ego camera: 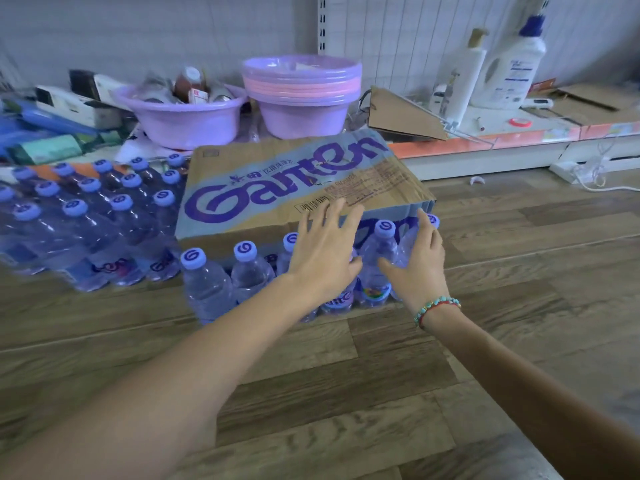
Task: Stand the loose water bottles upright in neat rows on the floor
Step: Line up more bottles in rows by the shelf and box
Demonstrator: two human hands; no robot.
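Hands [325, 251] [420, 268] seemingly on bottles [375, 265] at carton [294, 188] edge

- Loose water bottles [207, 285] in the front row: five caps visible
- Cardboard cartons [294, 181]: one
- Lilac basins [180, 116]: one, plus one stack [301, 95]
- Hands: two

Just 1 view here, a head-mounted wide-angle looking forward and steeply down. Both forearms run in from the bottom corners, with the left hand [323, 247] and right hand [417, 261] about mid-frame, so it's arm's-length close. It faces a low shelf [485, 143] along the back wall, the wood floor [346, 393] fills the lower half, and the edges curve from the lens. No 2nd view to overlap with.
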